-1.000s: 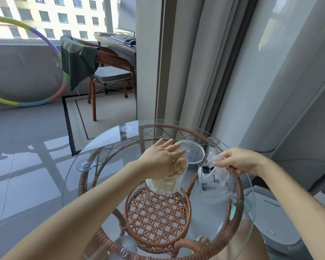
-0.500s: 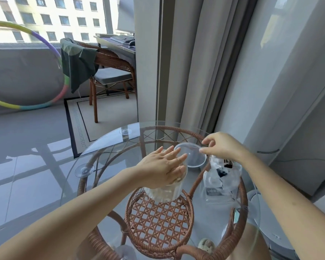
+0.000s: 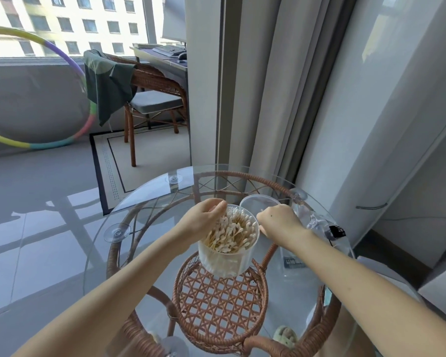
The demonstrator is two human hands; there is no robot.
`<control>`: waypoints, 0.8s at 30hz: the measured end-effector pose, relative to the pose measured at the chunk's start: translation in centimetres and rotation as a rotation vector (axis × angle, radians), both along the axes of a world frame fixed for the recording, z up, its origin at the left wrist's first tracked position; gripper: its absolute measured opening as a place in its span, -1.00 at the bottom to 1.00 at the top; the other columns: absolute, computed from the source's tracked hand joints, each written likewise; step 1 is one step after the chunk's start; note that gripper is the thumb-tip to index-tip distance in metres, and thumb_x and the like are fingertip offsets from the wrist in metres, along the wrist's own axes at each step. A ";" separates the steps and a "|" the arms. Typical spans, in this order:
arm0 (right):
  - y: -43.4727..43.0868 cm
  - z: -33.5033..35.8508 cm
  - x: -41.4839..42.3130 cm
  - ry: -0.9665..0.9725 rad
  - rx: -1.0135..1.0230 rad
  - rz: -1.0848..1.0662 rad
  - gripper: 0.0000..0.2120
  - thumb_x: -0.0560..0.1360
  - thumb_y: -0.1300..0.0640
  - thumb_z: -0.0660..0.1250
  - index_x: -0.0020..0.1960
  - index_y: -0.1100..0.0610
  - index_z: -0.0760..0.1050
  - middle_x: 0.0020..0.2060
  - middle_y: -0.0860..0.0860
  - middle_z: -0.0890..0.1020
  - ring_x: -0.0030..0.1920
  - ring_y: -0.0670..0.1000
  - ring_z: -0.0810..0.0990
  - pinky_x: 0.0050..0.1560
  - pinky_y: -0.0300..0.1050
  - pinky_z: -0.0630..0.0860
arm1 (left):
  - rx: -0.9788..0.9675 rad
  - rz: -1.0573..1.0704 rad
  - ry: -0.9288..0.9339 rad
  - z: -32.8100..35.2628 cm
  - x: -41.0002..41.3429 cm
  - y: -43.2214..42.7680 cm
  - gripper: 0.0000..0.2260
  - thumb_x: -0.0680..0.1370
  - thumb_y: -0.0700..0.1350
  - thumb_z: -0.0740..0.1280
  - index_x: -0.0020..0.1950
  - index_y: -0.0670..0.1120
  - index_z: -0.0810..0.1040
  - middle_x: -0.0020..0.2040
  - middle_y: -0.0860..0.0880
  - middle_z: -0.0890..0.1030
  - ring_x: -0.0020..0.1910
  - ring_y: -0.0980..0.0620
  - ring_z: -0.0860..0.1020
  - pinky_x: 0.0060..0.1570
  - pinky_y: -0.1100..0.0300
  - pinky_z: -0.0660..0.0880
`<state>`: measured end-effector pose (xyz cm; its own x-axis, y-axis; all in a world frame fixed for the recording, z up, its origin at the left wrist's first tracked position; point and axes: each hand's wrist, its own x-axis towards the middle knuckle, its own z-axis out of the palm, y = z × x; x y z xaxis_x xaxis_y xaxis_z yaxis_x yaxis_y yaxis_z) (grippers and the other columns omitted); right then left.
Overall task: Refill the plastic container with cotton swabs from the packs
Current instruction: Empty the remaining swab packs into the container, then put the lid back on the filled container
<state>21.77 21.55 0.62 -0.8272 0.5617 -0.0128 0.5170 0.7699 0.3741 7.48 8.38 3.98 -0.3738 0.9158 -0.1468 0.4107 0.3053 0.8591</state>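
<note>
L hand off container top; R hand now beside rim.

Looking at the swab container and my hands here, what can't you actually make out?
Head view, the only one:
1. Right hand: fingers curl under its own back, so whether it holds anything is hidden.
2. Left hand: fingertips curl out of sight at the container rim; grip unclear.
3. Packs: label print too small to read; the right forearm covers part.

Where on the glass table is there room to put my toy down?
Bare glass: left, between the suction cup and the container; also the near part in front of it. Crowded on the right: lid, packs.
</note>
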 end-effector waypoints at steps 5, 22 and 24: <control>-0.6 -0.2 -0.1 0.071 -0.024 0.052 -0.80 0.49 0.32 0.15 0.01 0.21 0.52 0.00 0.13 0.64 0.00 0.18 0.61 -0.13 -0.10 0.38 | 0.037 0.079 0.229 -0.4 0.3 -0.1 -0.72 0.60 -0.03 0.15 0.25 -0.04 0.49 0.24 -0.05 0.55 0.18 -0.02 0.50 0.09 0.15 0.47; -3.1 6.4 2.7 1.827 -1.289 -0.525 -0.92 0.55 0.34 0.16 -0.08 0.22 0.39 -0.32 0.19 0.65 -0.34 0.10 0.66 -0.29 -0.04 0.63 | -0.044 -0.476 0.949 -1.2 0.7 -1.1 -0.50 0.60 0.16 -0.18 0.53 0.05 -0.09 0.55 0.05 -0.10 0.51 0.06 -0.22 0.48 0.10 -0.27; -3.2 6.5 3.1 1.914 -1.537 -0.617 -0.93 0.56 0.35 0.17 -0.07 0.30 0.41 -0.43 0.18 0.65 -0.45 0.06 0.65 -0.41 -0.14 0.61 | -0.006 -0.430 0.687 -0.6 0.5 -0.7 -0.53 0.63 0.10 -0.12 0.53 0.02 -0.05 0.54 0.09 -0.05 0.51 0.11 -0.13 0.42 0.21 -0.22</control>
